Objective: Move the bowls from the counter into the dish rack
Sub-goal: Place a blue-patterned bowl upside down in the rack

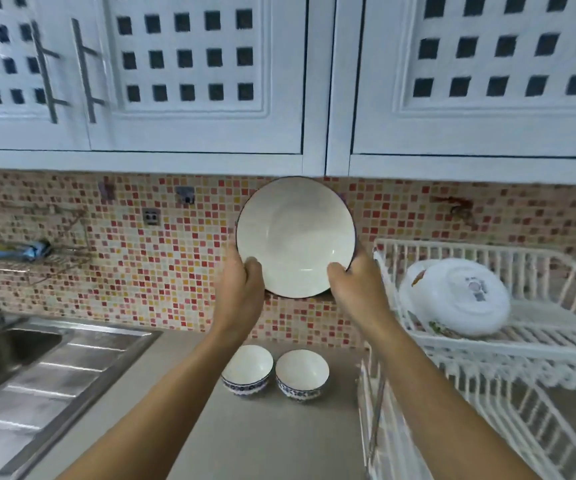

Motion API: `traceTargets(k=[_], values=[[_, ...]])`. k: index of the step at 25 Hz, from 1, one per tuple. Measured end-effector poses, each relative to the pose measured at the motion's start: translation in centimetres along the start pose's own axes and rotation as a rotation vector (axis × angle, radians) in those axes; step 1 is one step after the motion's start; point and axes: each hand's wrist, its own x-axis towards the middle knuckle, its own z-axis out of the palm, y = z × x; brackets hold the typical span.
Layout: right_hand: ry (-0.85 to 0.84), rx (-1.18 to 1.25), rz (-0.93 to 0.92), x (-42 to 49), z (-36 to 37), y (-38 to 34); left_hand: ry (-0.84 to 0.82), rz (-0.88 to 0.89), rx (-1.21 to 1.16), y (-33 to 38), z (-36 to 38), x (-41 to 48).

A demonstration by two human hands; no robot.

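Note:
I hold a large white bowl (295, 235) with a dark rim up in front of the tiled wall, its inside tilted toward me. My left hand (241, 287) grips its lower left rim and my right hand (357, 289) grips its lower right rim. Below, two small white bowls with blue patterned sides stand upright on the grey counter, one on the left (247, 369) and one on the right (302, 374), close together. The white two-tier dish rack (556, 348) stands to the right, just past my right hand.
White dishes (459, 301) lean on the rack's upper tier. A steel sink (5, 351) with drainboard lies at the left, a faucet above it. White cabinets (210, 74) hang overhead, low above the raised bowl. A wall shelf holds a yellow and blue item (5, 251).

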Motion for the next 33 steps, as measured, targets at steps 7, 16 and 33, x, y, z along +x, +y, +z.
traceTargets(k=[7,16,33], values=[[0.354,-0.443,-0.345,0.9,-14.1,-0.4,-0.083,0.483,0.287,11.2,6.8,1.9],[0.370,-1.128,-0.616,3.0,-31.6,4.7,-0.172,0.821,0.616,19.6,23.0,-0.6],[-0.388,-0.908,-0.187,7.8,-43.6,14.3,-0.735,0.621,0.635,16.7,35.9,-1.3]])
